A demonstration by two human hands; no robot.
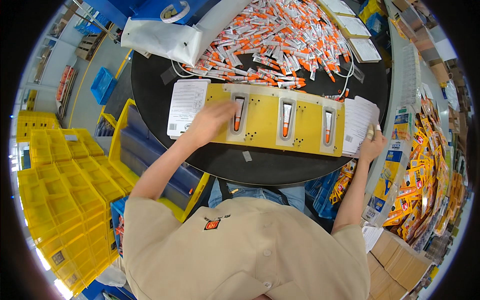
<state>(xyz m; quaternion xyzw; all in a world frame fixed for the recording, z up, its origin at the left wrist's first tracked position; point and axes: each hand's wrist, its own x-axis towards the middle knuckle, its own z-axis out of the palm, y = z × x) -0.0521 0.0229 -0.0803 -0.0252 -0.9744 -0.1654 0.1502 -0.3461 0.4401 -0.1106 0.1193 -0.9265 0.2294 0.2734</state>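
A yellow fixture plate [262, 115] with three framed slots lies across the black round table. In each slot rests a small white-and-orange tube: a left tube [238, 114], a middle tube [286, 120] and a right tube [328, 127]. My left hand [214, 121] reaches over the plate's left end, its fingers at the left tube. Motion smears those fingers, so their grip does not show. At the plate's right end, my right hand [372, 144] pinches the edge of white printed cards [357, 125]. Another stack of white cards [186, 107] sits by the left end.
Beyond the plate spreads a large heap of tubes [285, 37]. A tape roll [175, 12] lies at the back left near white sheeting [160, 40]. Yellow crates [65, 185] are stacked on the left. Orange blister packs [417, 170] fill a long bin at right.
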